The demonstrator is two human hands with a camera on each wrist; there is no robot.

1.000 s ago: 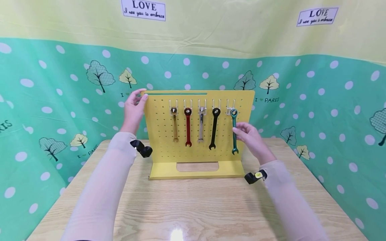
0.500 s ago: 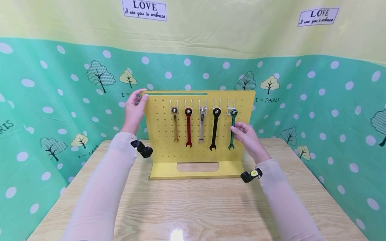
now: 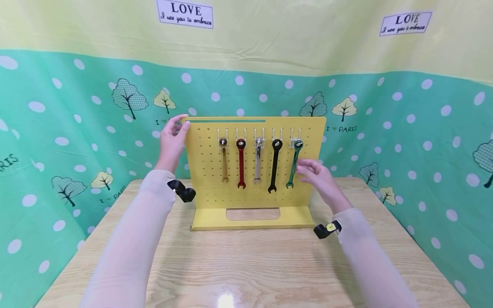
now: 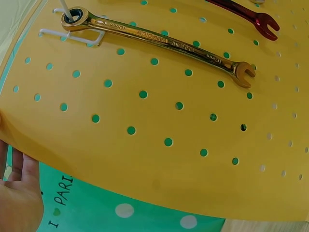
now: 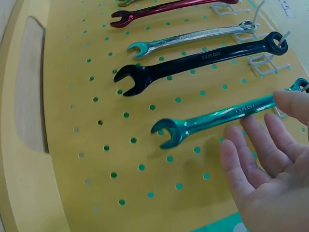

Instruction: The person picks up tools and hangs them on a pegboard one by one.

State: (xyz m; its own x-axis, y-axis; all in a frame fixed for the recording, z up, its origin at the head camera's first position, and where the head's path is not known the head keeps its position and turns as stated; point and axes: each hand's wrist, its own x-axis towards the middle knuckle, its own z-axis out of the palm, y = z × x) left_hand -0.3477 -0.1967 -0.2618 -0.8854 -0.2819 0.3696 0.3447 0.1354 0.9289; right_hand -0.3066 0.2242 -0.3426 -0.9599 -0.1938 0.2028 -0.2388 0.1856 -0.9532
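Note:
At the upper left corner of the yellow pegboard (image 3: 208,196), my left hand (image 3: 171,143) grips the board's edge, thumb in front and fingers behind. A teal combination wrench (image 3: 293,164) hangs by its ring end on the rightmost white hook, its open end tilted left. Beside it is my right hand (image 5: 275,169), fingers loosely spread and thumb by the shaft near the ring end; whether the thumb touches it I cannot tell. Leftward hang a black wrench (image 3: 275,167), a silver wrench (image 3: 257,164), a red wrench (image 3: 241,164) and a gold wrench (image 4: 159,41).
The pegboard stands on a wooden table (image 3: 246,265), its yellow base (image 3: 252,224) toward me. Behind and at both sides hangs a green and yellow curtain (image 3: 239,85) with dots and trees. White wire hooks (image 5: 263,63) stick out from the board.
The teal wrench's lower end has swung left and now hangs at a slant. My right hand moved left with it, then eased back right as its fingers loosened. The left hand stayed put.

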